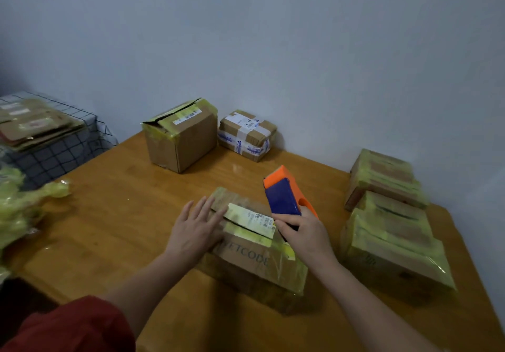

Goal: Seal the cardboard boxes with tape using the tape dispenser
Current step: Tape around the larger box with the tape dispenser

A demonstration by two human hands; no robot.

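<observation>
A flat cardboard box (246, 258) with yellowish tape and a white label lies in the middle of the wooden table (114, 215). My left hand (195, 228) presses flat on the box's left top edge, fingers straight. My right hand (303, 231) grips the handle of an orange and blue tape dispenser (287, 193), which stands tilted at the box's right top side. A taller box (181, 136) with a gaping top flap stands at the back. A small parcel (246, 134) with white and blue tape sits beside it by the wall.
Two taped boxes (393, 220) sit along the table's right edge. Crumpled yellowish tape or plastic (24, 207) lies at the left edge. Flattened cardboard (35, 125) is stacked on a checked cloth surface at far left. A wall runs close behind.
</observation>
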